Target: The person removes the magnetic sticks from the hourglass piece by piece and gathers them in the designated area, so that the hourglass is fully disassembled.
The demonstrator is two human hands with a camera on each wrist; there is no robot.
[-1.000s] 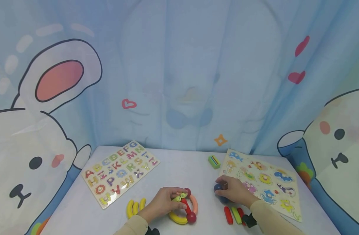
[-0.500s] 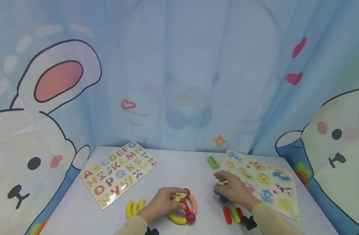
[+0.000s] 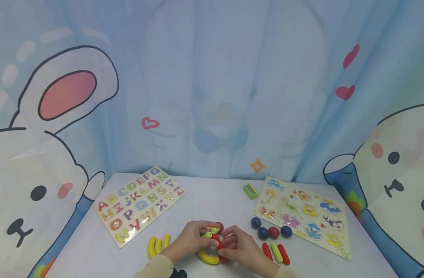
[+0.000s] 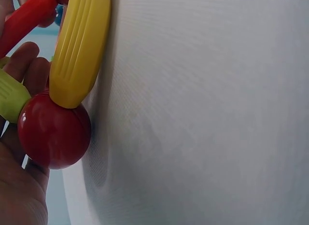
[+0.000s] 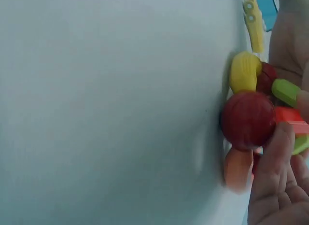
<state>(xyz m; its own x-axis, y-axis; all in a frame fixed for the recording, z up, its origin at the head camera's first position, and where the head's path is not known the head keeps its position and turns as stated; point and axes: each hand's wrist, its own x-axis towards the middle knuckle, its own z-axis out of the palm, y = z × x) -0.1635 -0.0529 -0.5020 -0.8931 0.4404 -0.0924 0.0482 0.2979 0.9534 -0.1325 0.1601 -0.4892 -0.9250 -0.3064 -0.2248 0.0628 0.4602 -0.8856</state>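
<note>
Two hands [image 3: 193, 238] [image 3: 243, 248], one stick-and-ball toy [image 5: 260, 119] in their grip — nearby, three blue balls [image 3: 263, 233].

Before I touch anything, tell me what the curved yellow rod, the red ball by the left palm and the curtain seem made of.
Curved yellow rod: likely plastic, satin; moulded-looking grooves.
Red ball: glossy, perhaps plastic or lacquered metal; bright highlights.
Curtain: probably matte fabric; soft folds.

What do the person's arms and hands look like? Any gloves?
No gloves on the left hand or the right hand. The left sleeve and right sleeve are beige. A black thing peeks out by the left sleeve, too cut off to name.
</note>
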